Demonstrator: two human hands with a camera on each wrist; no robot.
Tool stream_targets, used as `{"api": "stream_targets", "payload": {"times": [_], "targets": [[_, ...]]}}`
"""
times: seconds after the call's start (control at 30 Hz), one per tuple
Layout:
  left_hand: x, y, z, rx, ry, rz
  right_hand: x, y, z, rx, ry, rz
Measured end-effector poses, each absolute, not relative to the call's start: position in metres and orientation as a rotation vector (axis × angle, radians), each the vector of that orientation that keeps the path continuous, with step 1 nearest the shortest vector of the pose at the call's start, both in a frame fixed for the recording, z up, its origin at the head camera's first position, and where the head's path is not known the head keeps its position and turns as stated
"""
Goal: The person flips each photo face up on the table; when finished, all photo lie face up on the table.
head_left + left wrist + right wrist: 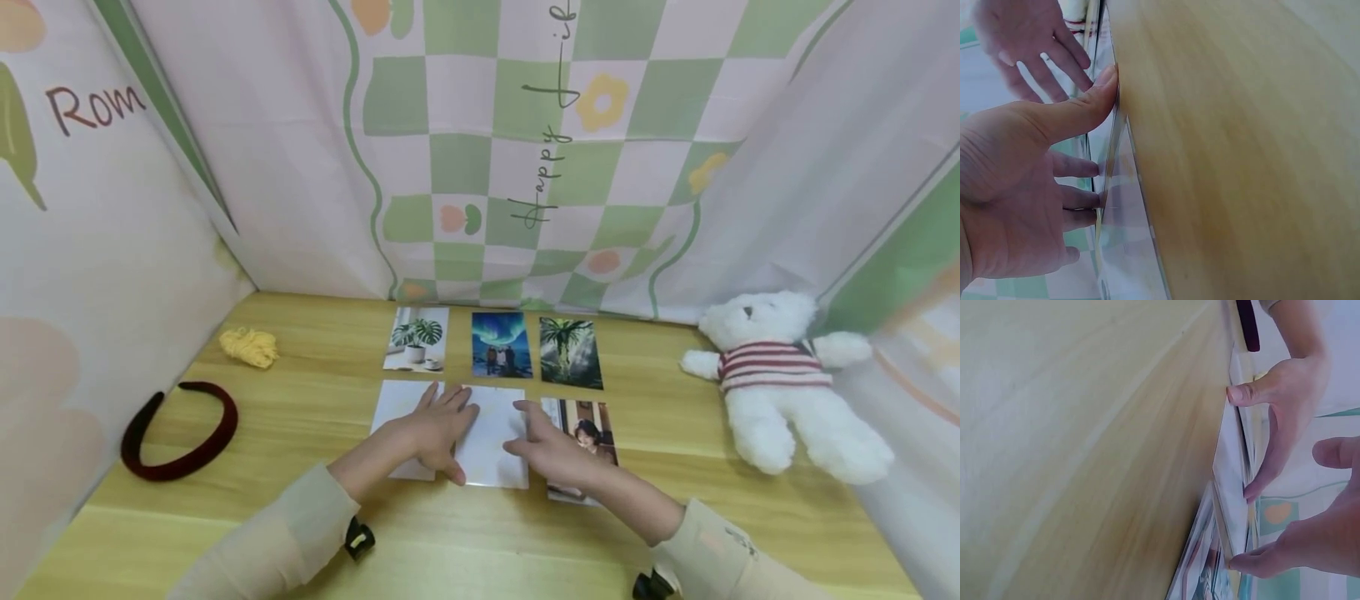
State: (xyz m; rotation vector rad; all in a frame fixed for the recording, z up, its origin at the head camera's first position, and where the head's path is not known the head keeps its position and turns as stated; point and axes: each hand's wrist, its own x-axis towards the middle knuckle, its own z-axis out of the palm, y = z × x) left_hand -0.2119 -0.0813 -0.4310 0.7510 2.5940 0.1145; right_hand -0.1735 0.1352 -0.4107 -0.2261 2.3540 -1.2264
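Observation:
Two white cards lie side by side in the front row, a left one (392,408) and a middle one (495,462). My left hand (442,425) rests across them with its fingers spread, its thumb at the middle card's near edge. My right hand (555,446) touches the right edge of the middle card with extended fingers and partly covers a photo of a person (606,454). Behind them lie a potted-plant photo (416,337), an aurora photo (501,343) and a jungle-plant photo (570,352). In the right wrist view, the right fingertips (1241,561) meet the card's edge.
A dark red headband (227,425) and a bundle of yellow yarn (249,347) lie on the left of the wooden table (480,554). A white teddy bear (776,375) in a striped top lies at the right. Printed curtains (457,167) hang behind.

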Motion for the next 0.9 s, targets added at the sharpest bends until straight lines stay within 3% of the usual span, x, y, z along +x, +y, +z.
{"api": "stream_targets", "payload": {"times": [0.27,0.9], "targets": [[-0.213,-0.082,-0.435,0.776,2.586,0.168,-0.177,0.135,-0.405,-0.04,2.293,-1.371],[-0.239,-0.098,-0.473,0.856,2.542,0.222,-0.178,0.143,-0.405,-0.042,2.287,-1.398]]}}
